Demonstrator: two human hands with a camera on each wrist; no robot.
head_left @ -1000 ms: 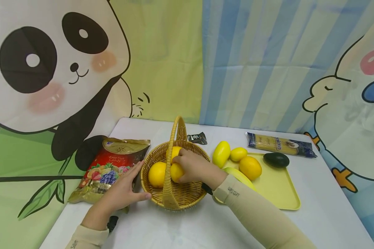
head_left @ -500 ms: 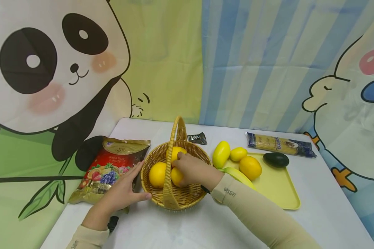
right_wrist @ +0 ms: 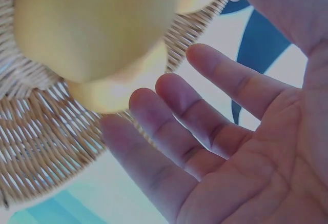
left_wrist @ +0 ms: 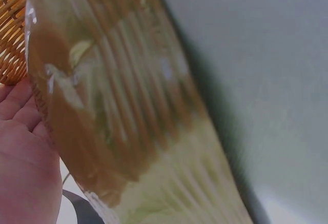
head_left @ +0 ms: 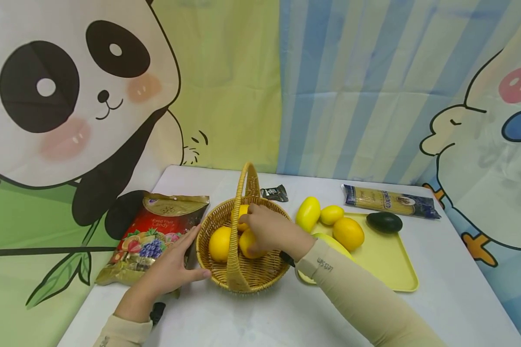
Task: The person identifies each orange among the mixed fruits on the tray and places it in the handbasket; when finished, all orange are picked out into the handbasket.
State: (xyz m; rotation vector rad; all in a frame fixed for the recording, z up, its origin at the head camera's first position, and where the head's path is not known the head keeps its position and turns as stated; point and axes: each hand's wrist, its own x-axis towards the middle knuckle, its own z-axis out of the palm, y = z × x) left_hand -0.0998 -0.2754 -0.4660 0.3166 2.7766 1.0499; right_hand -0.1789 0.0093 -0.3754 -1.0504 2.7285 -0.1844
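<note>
Staged tabletop corner; wider room can't be told. Printed cloth backdrops (head_left: 230, 96) hang round a white table (head_left: 234, 320): cartoon panda (head_left: 126, 108) left, blue stripes (head_left: 373, 91) behind, another cartoon figure (head_left: 477, 193) right.

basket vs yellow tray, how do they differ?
Shape: the basket is round and deep-sided; the yellow tray is flat with straight sides.
Surface: the basket is brown woven strands with an arched handle; the tray looks smooth and shows no handle.
Hands: the right hand reaches inside the basket, while the right sleeve crosses above the tray.
Shared: both sit on the white table and hold fruit.
</note>
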